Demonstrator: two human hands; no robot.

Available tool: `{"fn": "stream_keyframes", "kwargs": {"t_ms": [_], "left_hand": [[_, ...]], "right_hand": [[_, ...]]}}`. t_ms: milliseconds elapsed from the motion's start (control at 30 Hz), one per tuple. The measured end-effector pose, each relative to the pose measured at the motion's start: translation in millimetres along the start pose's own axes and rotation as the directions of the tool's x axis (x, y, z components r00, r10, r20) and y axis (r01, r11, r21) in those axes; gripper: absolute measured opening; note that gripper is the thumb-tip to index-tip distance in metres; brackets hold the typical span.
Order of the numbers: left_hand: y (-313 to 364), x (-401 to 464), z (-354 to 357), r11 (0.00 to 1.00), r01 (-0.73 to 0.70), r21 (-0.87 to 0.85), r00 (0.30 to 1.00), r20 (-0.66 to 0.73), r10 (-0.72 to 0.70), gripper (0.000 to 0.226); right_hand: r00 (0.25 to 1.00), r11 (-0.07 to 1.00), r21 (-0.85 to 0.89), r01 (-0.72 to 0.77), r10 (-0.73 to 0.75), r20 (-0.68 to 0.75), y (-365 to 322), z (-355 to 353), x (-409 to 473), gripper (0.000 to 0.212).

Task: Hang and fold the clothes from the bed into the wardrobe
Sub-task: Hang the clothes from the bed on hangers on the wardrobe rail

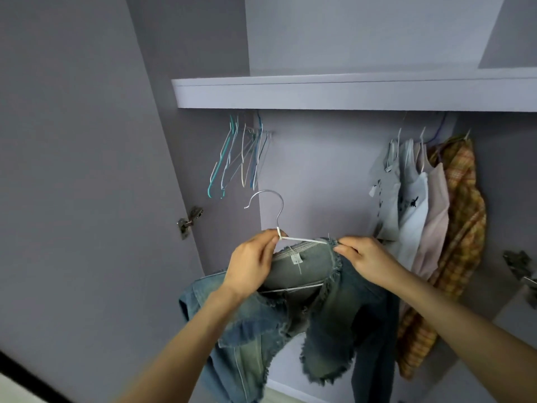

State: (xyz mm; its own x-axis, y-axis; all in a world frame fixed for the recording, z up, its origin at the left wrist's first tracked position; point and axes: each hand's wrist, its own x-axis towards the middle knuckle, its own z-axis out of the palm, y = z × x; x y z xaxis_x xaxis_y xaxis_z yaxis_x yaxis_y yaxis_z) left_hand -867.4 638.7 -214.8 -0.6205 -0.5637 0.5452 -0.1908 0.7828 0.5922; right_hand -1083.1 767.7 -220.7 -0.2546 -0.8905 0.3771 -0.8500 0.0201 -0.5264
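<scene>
Fingers [268, 238] of the left hand [250, 263] are pinched round the white hanger [302, 239] at its neck, while the right hand [369, 261] is gripping the frayed denim jacket [328, 309] at the shoulder, held in front of the open wardrobe [334, 91]. 4 garments [430, 216] are hung at right w/ spare hangers [241, 158] bunched at left, below the shelf.

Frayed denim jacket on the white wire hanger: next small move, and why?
Probably raise the white wire hanger so its hook catches the rail in the gap between the bare hangers and the hung clothes. The frayed denim jacket already sits on it, left hand pinching the neck, right hand at the shoulder, hook free below the shelf.
</scene>
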Motion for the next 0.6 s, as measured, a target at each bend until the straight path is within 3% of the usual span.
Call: {"fn": "stream_keyframes", "kwargs": {"t_ms": [133,300,467,600], "left_hand": [[-2,-2,3,0.994,-0.059,0.089,0.997,0.065,0.053,0.029],[10,7,-2,0.998,-0.054,0.028,0.999,0.006,0.054,0.028],[13,7,3,0.999,-0.024,0.034,0.996,0.089,0.020,0.022],[7,7,1,0.999,-0.026,0.023,0.986,0.166,0.022,0.016]], "right_hand": [[1.000,0.996,0.082,-0.016,0.016,0.005,-14,-11,2,0.038],[0.996,0.999,-0.024,0.027,-0.025,0.084,-34,-14,5,0.040],[0.989,0.994,-0.101,0.039,-0.023,0.149,-31,8,-12,0.040],[0.999,0.999,-0.028,0.033,-0.032,0.020,-33,21,-17,0.043]]}}
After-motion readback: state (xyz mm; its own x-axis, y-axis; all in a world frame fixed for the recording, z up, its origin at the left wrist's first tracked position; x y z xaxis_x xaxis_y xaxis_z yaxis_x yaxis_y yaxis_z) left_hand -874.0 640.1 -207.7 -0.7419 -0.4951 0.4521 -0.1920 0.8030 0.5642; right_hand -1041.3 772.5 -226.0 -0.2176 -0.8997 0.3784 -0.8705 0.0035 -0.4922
